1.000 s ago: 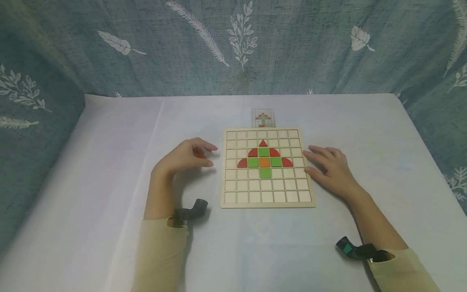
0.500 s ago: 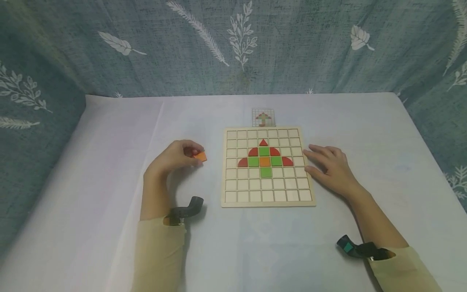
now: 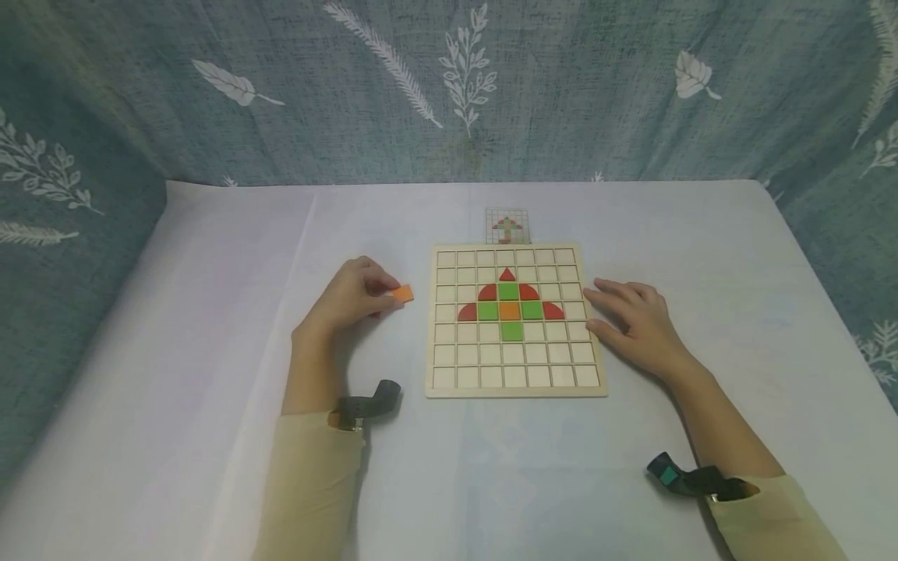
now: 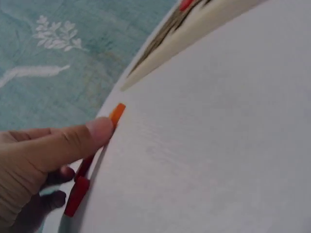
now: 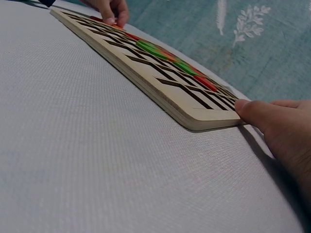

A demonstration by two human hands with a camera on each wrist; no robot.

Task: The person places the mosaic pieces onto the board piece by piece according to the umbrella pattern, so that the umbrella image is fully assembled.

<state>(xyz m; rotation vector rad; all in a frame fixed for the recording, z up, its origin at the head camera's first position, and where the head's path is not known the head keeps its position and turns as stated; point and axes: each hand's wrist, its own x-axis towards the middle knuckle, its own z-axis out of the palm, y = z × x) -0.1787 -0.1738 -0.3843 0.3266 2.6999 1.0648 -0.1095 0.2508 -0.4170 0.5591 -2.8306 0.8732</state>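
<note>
Between thumb and forefinger, my left hand (image 3: 351, 296) pinches an orange square tile (image 3: 402, 294), just left of a wooden grid board (image 3: 516, 376). Red pieces (image 4: 77, 196) show by its lower fingers in the left wrist view; how they are held I cannot tell. On the board, an orange square (image 3: 509, 311) sits amid several green squares (image 3: 512, 331), with red rounded pieces (image 3: 553, 311) at the sides and a red triangle (image 3: 507, 274) on top. My right hand (image 3: 634, 319) rests its fingertips along the board's right edge, fingers loosely extended.
A small pattern card (image 3: 507, 225) lies behind the board, printed with a similar coloured figure on a grid. White cloth (image 3: 533, 475) covers the table. A green leaf-print curtain (image 3: 596, 93) hangs behind it.
An orange tile has come into sight at my left fingertips. That hand first drew back left, then moved right toward the board. My right hand has stayed in place.
</note>
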